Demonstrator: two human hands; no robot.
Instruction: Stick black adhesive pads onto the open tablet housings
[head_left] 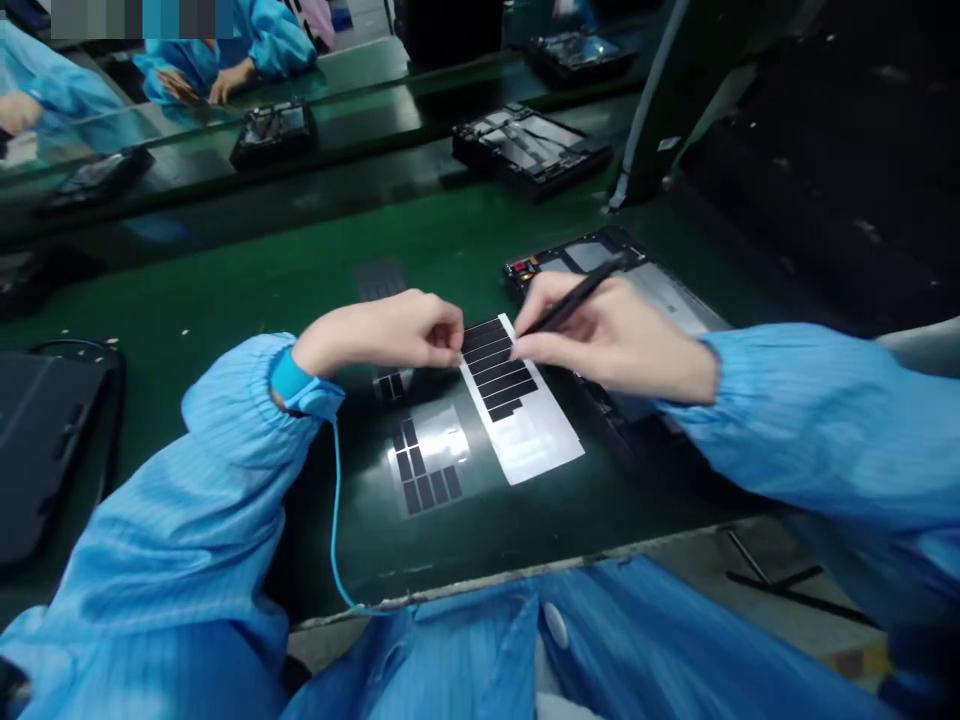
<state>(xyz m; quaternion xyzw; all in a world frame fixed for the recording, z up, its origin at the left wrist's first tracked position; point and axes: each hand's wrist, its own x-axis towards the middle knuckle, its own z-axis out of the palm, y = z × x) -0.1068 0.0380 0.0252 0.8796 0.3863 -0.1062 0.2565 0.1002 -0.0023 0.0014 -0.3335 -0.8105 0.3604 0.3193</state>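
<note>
Black strips (pixel 491 365) sit in a stacked row on a white backing sheet (pixel 540 440), and this sheet lies on a green bench mat (pixel 225 270) just in front of the person. The left hand (pixel 382 335) has its fingers pinched together at the left end of the strips, but I cannot tell exactly what they grip. The right hand (pixel 615 335) pinches a black pen-like tool (pixel 574 298) between thumb and fingers, and the tip comes near the strips. Just beside lies a second sheet (pixel 427 460) with black pieces on it. A device frame (pixel 577 262) lies partly under the right hand. A blue wrist strap (pixel 300 388) goes around the left wrist.
</note>
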